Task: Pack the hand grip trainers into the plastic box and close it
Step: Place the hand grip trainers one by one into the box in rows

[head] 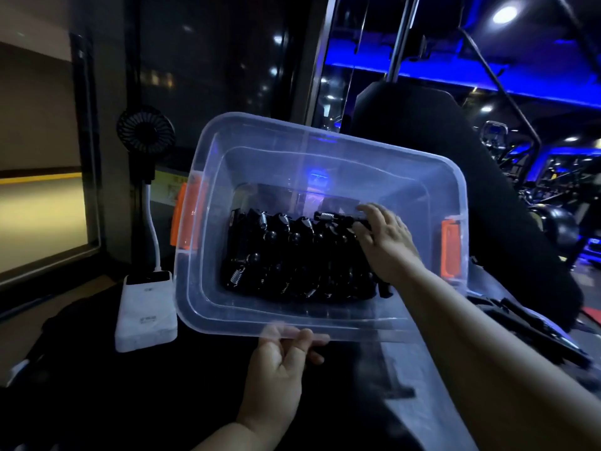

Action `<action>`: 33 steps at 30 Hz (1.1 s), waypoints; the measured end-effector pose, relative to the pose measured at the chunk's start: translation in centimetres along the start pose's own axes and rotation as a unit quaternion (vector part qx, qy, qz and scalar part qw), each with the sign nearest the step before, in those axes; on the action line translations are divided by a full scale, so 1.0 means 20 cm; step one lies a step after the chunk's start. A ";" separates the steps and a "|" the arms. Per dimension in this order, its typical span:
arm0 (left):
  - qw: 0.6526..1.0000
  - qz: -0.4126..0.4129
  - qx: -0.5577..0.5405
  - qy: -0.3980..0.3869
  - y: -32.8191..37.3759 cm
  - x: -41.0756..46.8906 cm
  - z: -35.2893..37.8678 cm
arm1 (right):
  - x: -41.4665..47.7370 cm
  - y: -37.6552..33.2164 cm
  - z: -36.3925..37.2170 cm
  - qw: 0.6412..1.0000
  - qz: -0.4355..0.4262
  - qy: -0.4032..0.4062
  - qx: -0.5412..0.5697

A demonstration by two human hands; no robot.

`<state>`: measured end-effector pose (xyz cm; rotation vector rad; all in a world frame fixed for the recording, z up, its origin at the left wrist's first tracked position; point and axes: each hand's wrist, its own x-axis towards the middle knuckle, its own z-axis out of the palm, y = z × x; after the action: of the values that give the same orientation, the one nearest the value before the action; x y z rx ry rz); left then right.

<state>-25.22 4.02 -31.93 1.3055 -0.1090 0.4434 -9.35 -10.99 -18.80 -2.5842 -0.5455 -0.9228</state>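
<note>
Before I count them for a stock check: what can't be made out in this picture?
Head view:
Number of black spring hand grip trainers in the clear plastic box: dark, overlapping, and the right hand covers some.
Dark objects beyond the right forearm: too dim to identify.
Left hand at the rim: blurred.

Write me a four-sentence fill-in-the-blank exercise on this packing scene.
The left hand grips the plastic box by its near ____.
The right hand holds a hand grip trainer ____ the box.
The box's latches are ____ in colour.
A white cable runs from the fan to a white ____.
Missing words: rim; inside; orange; power bank.
</note>
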 end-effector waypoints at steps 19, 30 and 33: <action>0.999 -0.003 0.036 0.019 0.00 0.00 0.02 | -0.68 0.18 -0.25 0.987 -0.005 0.160 0.031; 0.999 0.005 0.037 0.027 0.00 -0.01 0.02 | -0.91 0.63 -0.29 0.923 0.341 -0.087 -0.153; 0.999 0.010 0.047 0.026 0.00 -0.01 0.02 | -0.91 0.64 -0.27 0.914 0.330 -0.129 -0.198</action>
<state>-25.29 3.56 -31.89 1.3846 -0.0580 0.5040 -19.36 -28.89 -29.21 -2.9408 0.5071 -0.4881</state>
